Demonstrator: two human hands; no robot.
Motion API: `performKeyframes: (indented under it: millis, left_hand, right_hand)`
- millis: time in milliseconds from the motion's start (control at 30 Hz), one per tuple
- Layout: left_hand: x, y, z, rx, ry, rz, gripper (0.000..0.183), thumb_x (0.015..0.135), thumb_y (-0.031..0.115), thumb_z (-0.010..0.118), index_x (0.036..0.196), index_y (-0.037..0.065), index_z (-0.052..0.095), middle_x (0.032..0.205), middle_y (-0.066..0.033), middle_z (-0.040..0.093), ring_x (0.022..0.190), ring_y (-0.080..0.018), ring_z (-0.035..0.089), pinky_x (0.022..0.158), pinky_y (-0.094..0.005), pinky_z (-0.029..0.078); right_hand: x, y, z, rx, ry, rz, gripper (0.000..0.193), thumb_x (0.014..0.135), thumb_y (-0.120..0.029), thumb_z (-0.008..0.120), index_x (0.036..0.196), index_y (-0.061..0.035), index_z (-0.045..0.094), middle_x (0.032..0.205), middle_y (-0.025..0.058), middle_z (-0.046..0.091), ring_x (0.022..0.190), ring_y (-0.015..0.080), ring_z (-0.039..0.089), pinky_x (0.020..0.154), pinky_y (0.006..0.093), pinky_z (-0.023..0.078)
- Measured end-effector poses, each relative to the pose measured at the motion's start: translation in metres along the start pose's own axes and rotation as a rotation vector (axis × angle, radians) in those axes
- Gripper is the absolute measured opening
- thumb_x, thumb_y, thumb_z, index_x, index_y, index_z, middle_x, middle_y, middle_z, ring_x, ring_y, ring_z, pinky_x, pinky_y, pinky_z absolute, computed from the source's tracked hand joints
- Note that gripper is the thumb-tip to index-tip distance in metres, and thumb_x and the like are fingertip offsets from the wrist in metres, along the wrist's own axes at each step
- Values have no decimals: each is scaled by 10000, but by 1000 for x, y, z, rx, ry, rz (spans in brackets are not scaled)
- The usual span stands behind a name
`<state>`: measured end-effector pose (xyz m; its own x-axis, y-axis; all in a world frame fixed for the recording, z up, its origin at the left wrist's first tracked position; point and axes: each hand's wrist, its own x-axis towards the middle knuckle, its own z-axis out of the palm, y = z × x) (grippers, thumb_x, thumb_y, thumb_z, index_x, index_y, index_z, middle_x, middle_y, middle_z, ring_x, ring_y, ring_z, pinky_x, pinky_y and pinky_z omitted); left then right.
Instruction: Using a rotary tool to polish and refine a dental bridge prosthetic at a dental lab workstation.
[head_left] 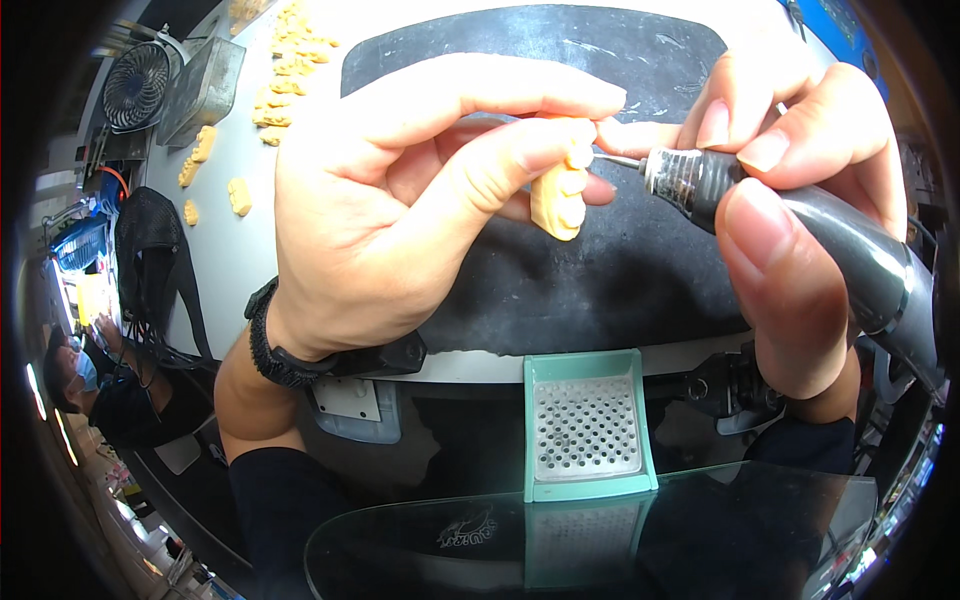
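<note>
Yellow tooth model (553, 205): short, narrow section, pale yellow, matte, w/ a row of rounded tooth shapes down its R edge & a flatter base side to the L. Approx. 3 crowns show; the top end is partly hidden by fingertips. It's held up above the dark mat (600, 290), near upright, slightly tilted.

L hand (370, 200): nearly closed, thumb & fingers pinching the model's upper part, other fingertips showing behind it. R hand (840, 125): curled round a black handpiece (865, 260), thumb below, fingers above; 1 finger stretches across to the L fingertips. Thin metal bur (622, 160) points from the handpiece nose at the upper crowns; can't tell if the tip touches.

Containers: mint-green tray (532, 430) at the counter's near edge, raised rim, grey perforated plate inside w/ rows of round dark holes. Grey metal box (205, 90) at far L, next to a black fan (137, 87); contents can't be made out.

Also on the pale counter (230, 255): a heap of yellow model pcs (288, 85), upper L, plus 3 set apart nearer the L edge, 1 long, 1 blocky, 1 small. Clear shield (760, 530) in front, reflecting the tray. Masked co-worker (135, 400) at far L.
</note>
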<state>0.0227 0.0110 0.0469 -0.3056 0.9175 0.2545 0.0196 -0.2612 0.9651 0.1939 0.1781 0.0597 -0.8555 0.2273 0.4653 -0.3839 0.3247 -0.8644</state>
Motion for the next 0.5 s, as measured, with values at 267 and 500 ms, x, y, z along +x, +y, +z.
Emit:
performKeyframes:
  millis: [267, 500]
  left_hand:
    - [3, -2, -1, 42, -16, 54, 304, 984, 42, 613, 1259, -86, 615, 1127, -140, 676, 958, -133, 649, 811, -246, 561]
    - [2, 1, 4, -22, 31, 5, 320, 985, 40, 608, 1278, -88, 612, 1084, -102, 664, 909, -112, 635, 768, -219, 546]
  right_hand:
    - [2, 2, -2, -30, -13, -48, 182, 897, -104, 639, 1042, -97, 530, 1042, 139, 505, 868, 194, 563, 927, 490, 552]
    - [5, 2, -9, -65, -61, -60, 175, 898, -93, 637, 1044, -107, 542, 1040, 138, 522, 885, 187, 578, 936, 499, 551]
